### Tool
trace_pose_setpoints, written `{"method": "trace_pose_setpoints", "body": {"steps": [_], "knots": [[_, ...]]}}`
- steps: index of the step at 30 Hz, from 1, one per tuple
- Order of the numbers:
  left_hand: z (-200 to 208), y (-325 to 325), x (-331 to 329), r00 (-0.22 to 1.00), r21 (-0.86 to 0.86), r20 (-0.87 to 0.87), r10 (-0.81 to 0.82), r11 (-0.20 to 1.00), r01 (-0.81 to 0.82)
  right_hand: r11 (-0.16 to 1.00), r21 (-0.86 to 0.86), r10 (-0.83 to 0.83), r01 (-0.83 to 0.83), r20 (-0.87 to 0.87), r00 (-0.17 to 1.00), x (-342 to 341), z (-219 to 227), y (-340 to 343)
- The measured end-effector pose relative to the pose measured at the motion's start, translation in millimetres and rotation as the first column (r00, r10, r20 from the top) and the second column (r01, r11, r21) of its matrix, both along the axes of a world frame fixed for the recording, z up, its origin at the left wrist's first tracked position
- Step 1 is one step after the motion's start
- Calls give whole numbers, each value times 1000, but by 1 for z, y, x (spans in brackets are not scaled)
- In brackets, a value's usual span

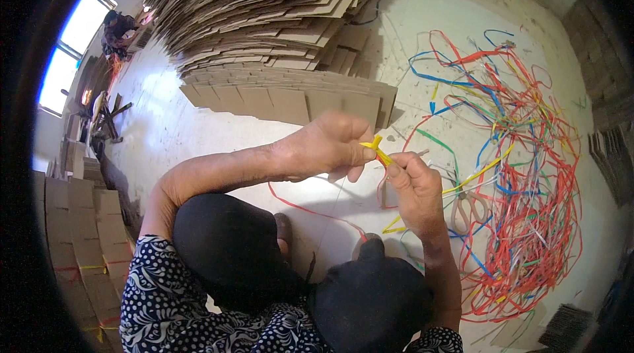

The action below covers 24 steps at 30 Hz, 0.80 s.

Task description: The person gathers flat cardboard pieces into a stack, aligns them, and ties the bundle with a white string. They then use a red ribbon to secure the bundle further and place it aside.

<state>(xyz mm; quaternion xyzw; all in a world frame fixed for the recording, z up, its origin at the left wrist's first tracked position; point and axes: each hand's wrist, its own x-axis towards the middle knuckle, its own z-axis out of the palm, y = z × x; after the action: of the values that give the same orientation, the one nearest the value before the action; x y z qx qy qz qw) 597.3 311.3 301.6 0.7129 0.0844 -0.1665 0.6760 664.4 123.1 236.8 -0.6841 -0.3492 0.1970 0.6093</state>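
Note:
In front of my knees, my left hand [323, 147] and my right hand [417, 191] are close together. Both pinch a yellow strip of flat plastic strap [377, 143] between thumb and fingers. The strip is crossed over or looped where the hands meet, and some red shows beside it; whether it is knotted I cannot tell. A red strap [310, 211] runs across the floor below my hands toward my shoe.
To the right lies a big tangle of straps [528, 221], mostly red, with blue, yellow, green and white. Brownish loops like scissor handles [470, 211] rest at its near edge. Flat cardboard pieces [287, 103] are stacked ahead; bundled cardboard [82, 221] stands left. Another person [120, 33] sits far left.

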Motion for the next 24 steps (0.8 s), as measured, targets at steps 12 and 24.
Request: {"method": "trace_pose_setpoints", "body": {"steps": [12,24], "knots": [[-17,11,10,995,455,68,-79,890,40,943,-332,254,-15,689,678,40,16,17],[-28,-1,16,862,29,431,265,951,-307,887,390,54,248,-621,782,-5,0,49]]}}
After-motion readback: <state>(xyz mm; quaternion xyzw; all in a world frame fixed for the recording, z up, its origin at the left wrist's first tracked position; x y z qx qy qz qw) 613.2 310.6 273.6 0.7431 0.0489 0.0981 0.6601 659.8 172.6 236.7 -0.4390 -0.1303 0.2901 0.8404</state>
